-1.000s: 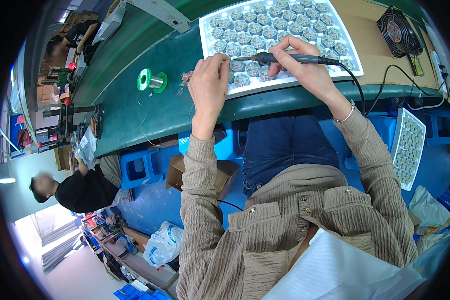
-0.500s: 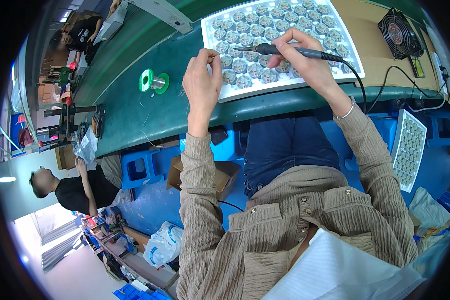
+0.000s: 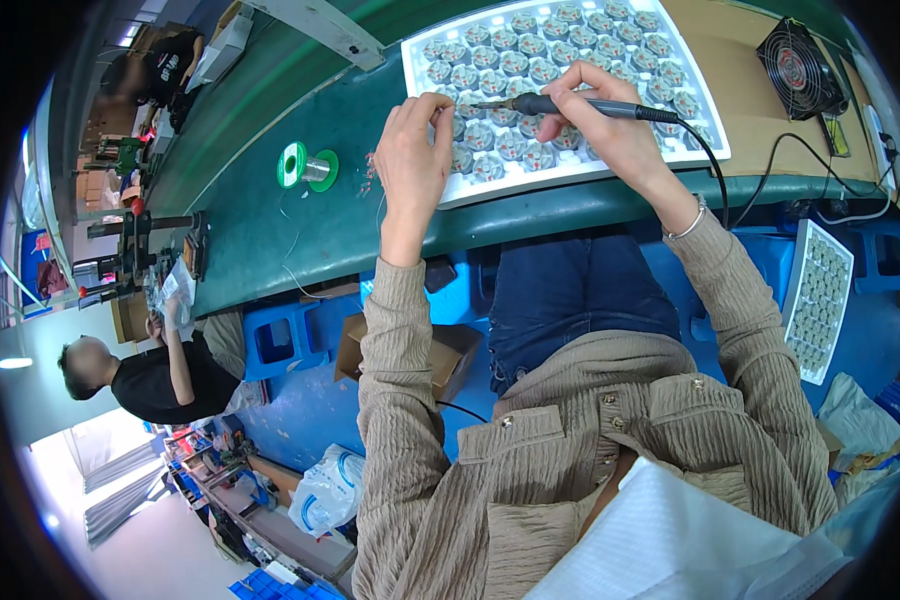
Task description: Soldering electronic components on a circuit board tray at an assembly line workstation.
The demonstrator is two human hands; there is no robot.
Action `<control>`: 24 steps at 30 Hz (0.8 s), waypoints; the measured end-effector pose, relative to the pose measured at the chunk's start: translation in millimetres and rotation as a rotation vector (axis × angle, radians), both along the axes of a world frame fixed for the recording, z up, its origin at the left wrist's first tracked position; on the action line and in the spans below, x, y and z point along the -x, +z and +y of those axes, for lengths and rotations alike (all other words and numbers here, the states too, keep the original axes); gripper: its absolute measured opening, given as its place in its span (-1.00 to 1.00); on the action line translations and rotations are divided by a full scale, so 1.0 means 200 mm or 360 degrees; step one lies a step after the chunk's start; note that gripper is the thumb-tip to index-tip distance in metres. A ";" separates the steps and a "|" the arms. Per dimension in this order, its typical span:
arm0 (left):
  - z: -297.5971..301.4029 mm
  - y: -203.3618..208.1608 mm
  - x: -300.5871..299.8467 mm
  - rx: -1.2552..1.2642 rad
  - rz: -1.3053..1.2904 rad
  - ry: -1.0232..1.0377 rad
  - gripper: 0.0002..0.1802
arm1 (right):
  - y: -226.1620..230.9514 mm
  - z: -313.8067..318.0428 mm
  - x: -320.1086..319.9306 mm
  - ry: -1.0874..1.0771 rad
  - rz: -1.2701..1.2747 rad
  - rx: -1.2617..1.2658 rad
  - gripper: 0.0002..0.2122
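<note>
My right hand (image 3: 610,125) grips a soldering iron (image 3: 580,106) by its dark handle, the metal tip pointing left. Beneath the tip lies a white foam tray (image 3: 570,172) with rows of small round parts (image 3: 511,144) carrying red and pale spots. My left hand (image 3: 415,145) is closed in a pinch at the tray's left edge, close to the iron's tip. A thin strand of solder wire runs beside its wrist; the end between the fingertips is too small to see. Left of that hand stands a green-flanged spool of solder wire (image 3: 318,170).
Small reddish pieces (image 3: 370,172) lie on the green bench (image 3: 235,225) beside my left hand. A black fan (image 3: 798,68) stands at the far right, near the iron's cable (image 3: 722,175). Another filled tray (image 3: 818,300) is lower right. A co-worker (image 3: 170,375) sits at the left.
My left hand has shifted slightly right and up, uncovering small reddish pieces on the bench. The iron's tip has dipped slightly. The co-worker's arm has moved.
</note>
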State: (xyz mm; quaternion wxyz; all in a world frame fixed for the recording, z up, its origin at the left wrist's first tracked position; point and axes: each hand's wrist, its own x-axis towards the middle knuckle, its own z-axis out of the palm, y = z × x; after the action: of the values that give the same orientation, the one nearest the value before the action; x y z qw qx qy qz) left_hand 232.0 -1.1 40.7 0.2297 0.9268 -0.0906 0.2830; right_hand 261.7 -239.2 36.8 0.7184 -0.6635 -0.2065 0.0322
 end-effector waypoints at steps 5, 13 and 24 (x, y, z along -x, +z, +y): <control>0.00 0.00 0.00 -0.0037 0.0026 0.0000 -0.89 | 0.00 0.00 0.00 0.0004 0.0009 0.0013 -0.86; -0.01 0.00 -0.01 -0.0081 0.0059 0.0002 -0.91 | 0.00 0.00 0.00 0.0015 0.0014 -0.0009 -0.85; 0.00 0.04 -0.02 -0.0017 0.0214 0.0184 -0.90 | -0.03 0.01 -0.01 -0.0063 -0.0083 0.0014 -0.83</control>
State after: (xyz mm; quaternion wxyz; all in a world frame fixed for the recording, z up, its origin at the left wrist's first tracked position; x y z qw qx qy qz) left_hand 236.8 -1.3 49.4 0.2136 0.9486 -0.0229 0.2323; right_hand 264.7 -237.2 31.8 0.7103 -0.6712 -0.2118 0.0015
